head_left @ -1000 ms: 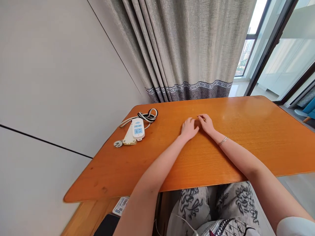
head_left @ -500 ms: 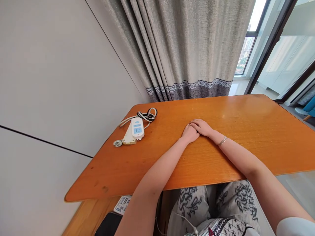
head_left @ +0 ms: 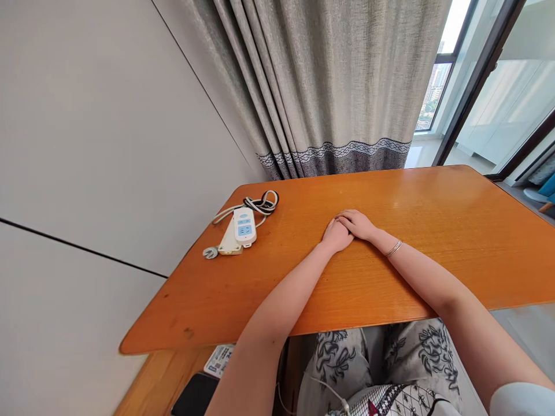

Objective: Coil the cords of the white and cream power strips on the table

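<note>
Both my hands rest together near the middle of an orange wooden table [head_left: 433, 231]. My right hand [head_left: 358, 224] lies flat, fingers stretched out, across the fingers of my left hand [head_left: 335, 237], which also lies palm down on the wood. Neither hand holds anything. A thin bracelet [head_left: 393, 248] circles my right wrist. The nearest object is a white power strip [head_left: 243, 228] with blue sockets, about a hand's length to the left.
A bundled black and white cord [head_left: 261, 203] and a plug [head_left: 210, 252] lie by the power strip near the wall. A grey curtain [head_left: 338, 86] hangs behind the table. A dark phone [head_left: 195, 396] and a card [head_left: 219, 359] lie on a lower shelf at the left.
One second ago my hands lay side by side with fingertips touching; since then my right hand has slid over my left hand. Since half a second ago they have stayed still.
</note>
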A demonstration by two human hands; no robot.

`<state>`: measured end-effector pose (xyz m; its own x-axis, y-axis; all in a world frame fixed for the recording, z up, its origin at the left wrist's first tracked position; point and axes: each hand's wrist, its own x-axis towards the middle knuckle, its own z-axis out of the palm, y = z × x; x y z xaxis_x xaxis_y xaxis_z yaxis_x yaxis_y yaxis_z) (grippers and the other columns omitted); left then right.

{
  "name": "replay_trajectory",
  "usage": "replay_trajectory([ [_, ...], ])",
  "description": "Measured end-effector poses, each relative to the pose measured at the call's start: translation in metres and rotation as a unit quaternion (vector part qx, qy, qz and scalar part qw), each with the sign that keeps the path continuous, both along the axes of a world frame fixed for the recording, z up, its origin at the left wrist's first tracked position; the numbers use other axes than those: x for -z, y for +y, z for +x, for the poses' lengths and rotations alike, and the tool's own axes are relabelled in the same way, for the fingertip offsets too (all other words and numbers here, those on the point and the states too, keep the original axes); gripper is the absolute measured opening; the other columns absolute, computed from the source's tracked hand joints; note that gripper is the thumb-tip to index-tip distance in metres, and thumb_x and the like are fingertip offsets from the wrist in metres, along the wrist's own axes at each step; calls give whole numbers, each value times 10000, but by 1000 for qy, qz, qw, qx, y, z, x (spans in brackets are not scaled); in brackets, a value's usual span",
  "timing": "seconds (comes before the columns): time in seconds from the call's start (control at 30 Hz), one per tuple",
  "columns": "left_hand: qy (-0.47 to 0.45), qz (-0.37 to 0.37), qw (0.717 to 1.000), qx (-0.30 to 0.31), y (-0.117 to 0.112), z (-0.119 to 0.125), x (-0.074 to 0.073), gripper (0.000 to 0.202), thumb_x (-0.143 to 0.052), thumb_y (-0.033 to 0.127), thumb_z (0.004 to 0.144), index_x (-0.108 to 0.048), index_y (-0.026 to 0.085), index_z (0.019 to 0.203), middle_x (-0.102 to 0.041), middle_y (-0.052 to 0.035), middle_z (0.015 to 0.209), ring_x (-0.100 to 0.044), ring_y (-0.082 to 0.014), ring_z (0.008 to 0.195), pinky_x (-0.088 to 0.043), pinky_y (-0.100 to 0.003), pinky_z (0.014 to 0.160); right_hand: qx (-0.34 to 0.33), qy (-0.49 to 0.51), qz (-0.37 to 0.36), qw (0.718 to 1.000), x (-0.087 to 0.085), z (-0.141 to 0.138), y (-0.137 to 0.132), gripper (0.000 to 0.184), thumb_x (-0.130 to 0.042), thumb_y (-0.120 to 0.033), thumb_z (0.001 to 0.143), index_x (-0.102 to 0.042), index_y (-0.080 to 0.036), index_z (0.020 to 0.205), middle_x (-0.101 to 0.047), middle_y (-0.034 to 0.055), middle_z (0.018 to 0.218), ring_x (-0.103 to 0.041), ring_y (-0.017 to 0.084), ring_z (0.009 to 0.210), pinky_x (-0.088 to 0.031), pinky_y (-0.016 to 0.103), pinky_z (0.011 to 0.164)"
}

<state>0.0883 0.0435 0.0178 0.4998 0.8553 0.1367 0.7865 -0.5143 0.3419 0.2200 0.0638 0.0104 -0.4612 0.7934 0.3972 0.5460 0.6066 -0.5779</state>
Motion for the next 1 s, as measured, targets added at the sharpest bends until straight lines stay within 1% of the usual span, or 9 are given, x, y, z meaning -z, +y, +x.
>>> replay_trajectory([
  [0.13, 14, 13, 1000, -4, 0, 0, 0, 499, -532, 232, 872, -615, 69, 1337, -618, -195, 1385, -538, -319, 1330, -345, -442, 1191, -1, -4, 4, 1000, 0, 0, 0, 339, -424, -308, 1023, -721, -178, 1123, -725, 101, 1156, -635, 215, 1100, -449, 402, 1053],
  [0.3, 23, 25, 999, -4, -1, 1, 0, 489, -533, 217, 869, -620, 99, 1336, -634, -176, 1372, -557, -315, 1315, -376, -454, 1173, 3, -6, 9, 1000, 1, 0, 0, 342, -422, -302, 1024, -719, -163, 1119, -723, 108, 1158, -637, 216, 1095, -459, 395, 1044],
  [0.5, 33, 29, 999, 0, -2, 1, -2, 505, -519, 221, 880, -603, 52, 1348, -621, -203, 1380, -546, -322, 1330, -358, -448, 1185, 6, -9, 13, 1000, 2, 0, 1, 340, -423, -298, 1025, -719, -156, 1113, -725, 111, 1156, -637, 219, 1097, -463, 397, 1042],
  [0.67, 39, 29, 999, 0, -2, 1, -3, 504, -514, 226, 885, -600, 67, 1355, -621, -188, 1387, -549, -311, 1329, -357, -440, 1184, 5, -6, 16, 1000, 2, 0, 1, 334, -425, -292, 1025, -722, -168, 1110, -728, 101, 1153, -641, 213, 1094, -464, 394, 1044],
  [1.0, 47, 24, 999, 0, -4, 1, -7, 518, -506, 236, 888, -595, 39, 1359, -616, -203, 1387, -548, -314, 1323, -354, -428, 1185, 2, -5, 19, 1000, 2, 1, 1, 332, -423, -293, 1023, -721, -174, 1107, -726, 102, 1151, -642, 219, 1091, -466, 409, 1045],
])
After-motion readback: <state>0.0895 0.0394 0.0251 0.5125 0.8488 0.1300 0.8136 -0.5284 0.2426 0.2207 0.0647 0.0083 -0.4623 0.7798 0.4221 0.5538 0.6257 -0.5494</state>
